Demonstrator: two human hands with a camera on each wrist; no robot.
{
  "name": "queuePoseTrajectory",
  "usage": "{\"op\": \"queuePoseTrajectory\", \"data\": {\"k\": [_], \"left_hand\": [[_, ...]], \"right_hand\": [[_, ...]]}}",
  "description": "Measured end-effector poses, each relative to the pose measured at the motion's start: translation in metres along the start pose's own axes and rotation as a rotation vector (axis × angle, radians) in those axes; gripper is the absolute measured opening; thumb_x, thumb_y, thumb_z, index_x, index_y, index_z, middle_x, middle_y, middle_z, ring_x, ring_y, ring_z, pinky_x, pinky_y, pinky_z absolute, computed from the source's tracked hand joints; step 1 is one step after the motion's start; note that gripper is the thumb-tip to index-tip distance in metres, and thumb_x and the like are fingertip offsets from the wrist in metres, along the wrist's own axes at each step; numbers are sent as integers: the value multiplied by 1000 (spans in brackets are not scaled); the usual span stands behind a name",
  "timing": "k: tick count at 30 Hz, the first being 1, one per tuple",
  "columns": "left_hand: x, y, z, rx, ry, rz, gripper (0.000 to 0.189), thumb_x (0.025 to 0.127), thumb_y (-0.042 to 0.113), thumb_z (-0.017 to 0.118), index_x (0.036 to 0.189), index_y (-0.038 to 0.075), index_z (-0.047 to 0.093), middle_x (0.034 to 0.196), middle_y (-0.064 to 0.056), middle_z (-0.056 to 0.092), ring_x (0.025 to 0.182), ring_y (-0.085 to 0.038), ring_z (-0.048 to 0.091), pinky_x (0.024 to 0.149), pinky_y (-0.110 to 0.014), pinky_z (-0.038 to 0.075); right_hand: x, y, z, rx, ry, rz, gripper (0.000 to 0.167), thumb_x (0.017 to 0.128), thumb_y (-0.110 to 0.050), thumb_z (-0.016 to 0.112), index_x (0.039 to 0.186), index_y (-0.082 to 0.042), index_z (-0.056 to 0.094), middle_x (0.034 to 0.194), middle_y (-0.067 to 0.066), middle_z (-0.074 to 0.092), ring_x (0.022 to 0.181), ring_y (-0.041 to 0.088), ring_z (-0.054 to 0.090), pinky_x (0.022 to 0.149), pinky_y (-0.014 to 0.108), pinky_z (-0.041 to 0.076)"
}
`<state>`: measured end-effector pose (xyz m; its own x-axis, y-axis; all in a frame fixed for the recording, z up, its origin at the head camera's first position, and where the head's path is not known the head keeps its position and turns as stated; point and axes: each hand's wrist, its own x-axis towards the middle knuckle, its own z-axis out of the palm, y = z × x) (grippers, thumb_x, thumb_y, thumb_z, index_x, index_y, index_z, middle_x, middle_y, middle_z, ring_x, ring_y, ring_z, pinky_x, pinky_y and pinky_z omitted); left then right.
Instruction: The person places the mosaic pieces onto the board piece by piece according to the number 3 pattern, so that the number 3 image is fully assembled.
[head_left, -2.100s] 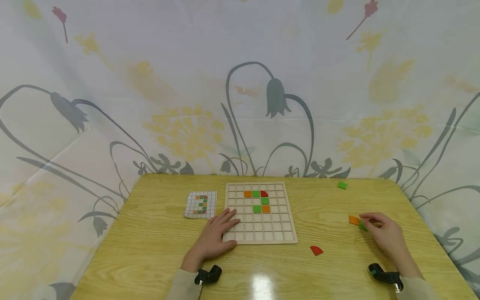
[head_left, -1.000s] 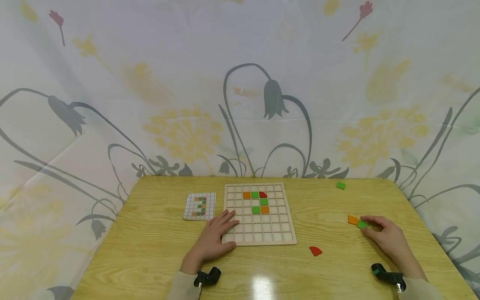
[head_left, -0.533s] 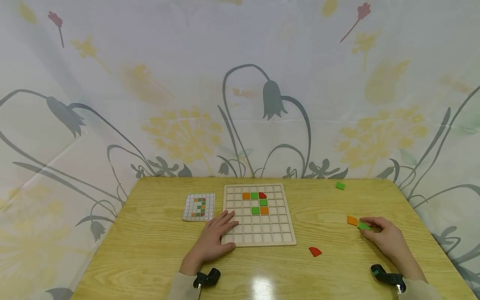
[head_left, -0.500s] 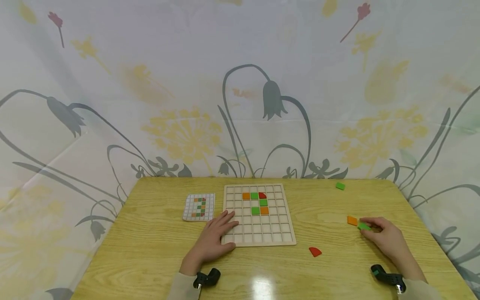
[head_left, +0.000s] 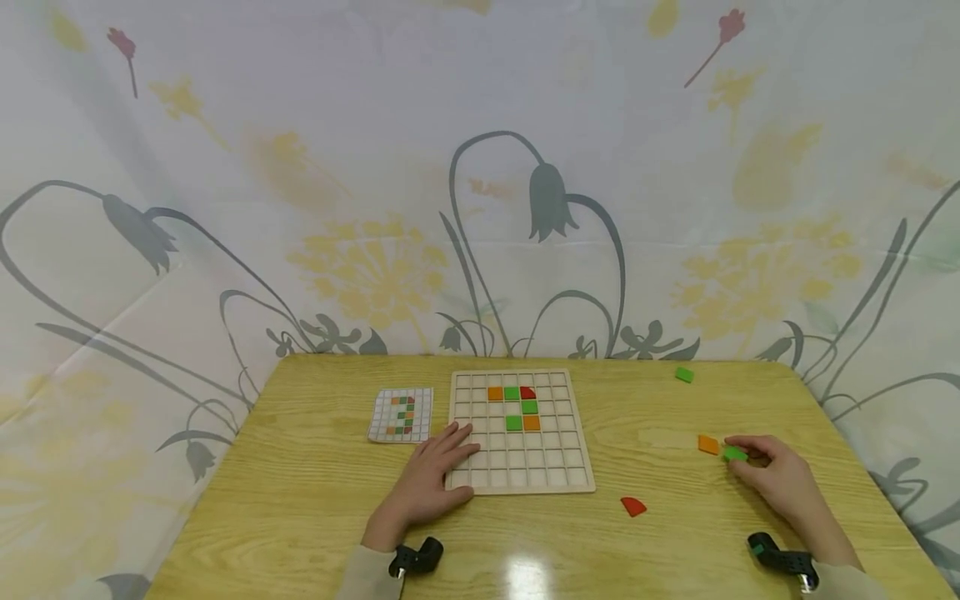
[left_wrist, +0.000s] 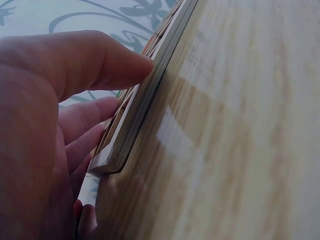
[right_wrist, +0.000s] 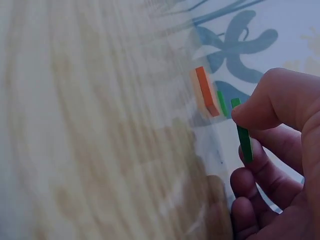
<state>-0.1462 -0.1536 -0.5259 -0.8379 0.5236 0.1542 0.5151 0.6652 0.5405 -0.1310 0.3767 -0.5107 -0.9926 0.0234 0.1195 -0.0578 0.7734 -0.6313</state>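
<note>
My left hand [head_left: 429, 475] rests at the lower left edge of a wooden grid board [head_left: 547, 477], fingers spread over its cells; in the left wrist view the thumb touches the board's side. Orange, green and red tiles sit in the upper cells. On the right, my right hand [head_left: 776, 475] pinches a green square tile [right_wrist: 243, 135] between thumb and fingers, tilted in the right wrist view. Just left of it, an orange tile [head_left: 708, 444] lies on the table.
A printed pattern card [head_left: 401, 415] lies left of the board. A red quarter-circle tile [head_left: 633, 506] lies to the board's lower right. One more green tile [head_left: 684, 375] is near the table's back edge, before a flowered cloth [head_left: 375, 167].
The green tile, earlier against the orange one, has been pinched by the right hand, tilted and drawn slightly right, away from it. The left hand stays on the board.
</note>
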Motion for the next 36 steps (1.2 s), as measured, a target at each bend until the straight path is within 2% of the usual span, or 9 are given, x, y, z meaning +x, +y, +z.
{"op": "queuePoseTrajectory", "data": {"k": [7, 11, 19, 29, 36], "left_hand": [[-1, 1, -1, -14, -10, -11, 61, 85, 35, 64, 142, 16, 57, 160, -3, 35, 150, -26, 21, 114, -60, 21], [-1, 0, 0, -19, -8, -19, 61, 85, 35, 64, 142, 16, 57, 160, -2, 34, 150, -25, 21, 113, -60, 20], [-1, -1, 1, -13, -2, -14, 61, 85, 36, 64, 143, 17, 57, 160, -3, 35, 150, -25, 21, 114, -60, 20], [0, 0, 2, -14, -3, -17, 61, 84, 35, 64, 142, 16, 57, 160, -2, 34, 150, -25, 21, 114, -59, 20], [0, -1, 1, -6, 4, -7, 61, 85, 35, 64, 142, 16, 57, 160, -3, 34, 150, -26, 21, 113, -60, 21]], "right_hand": [[4, -7, -4, 2, -13, -46, 31, 89, -9, 72, 117, 4, 69, 105, 14, 61, 80, -8, 47, 65, 21, 48], [4, -13, -3, 11, 1, -84, 29, 86, -4, 74, 114, 4, 70, 98, 8, 60, 77, -1, 48, 65, 21, 48], [8, -31, 4, 15, 18, -154, 27, 84, 0, 72, 111, 2, 71, 94, 5, 58, 74, 4, 45, 64, 22, 48], [19, -57, 18, 51, 15, -262, 27, 81, 3, 71, 107, -2, 73, 91, 1, 55, 71, 7, 45, 61, 22, 41], [26, -76, 33, 80, -44, -286, 28, 81, 1, 71, 108, -2, 73, 93, 0, 55, 75, 11, 43, 62, 25, 38]]}}
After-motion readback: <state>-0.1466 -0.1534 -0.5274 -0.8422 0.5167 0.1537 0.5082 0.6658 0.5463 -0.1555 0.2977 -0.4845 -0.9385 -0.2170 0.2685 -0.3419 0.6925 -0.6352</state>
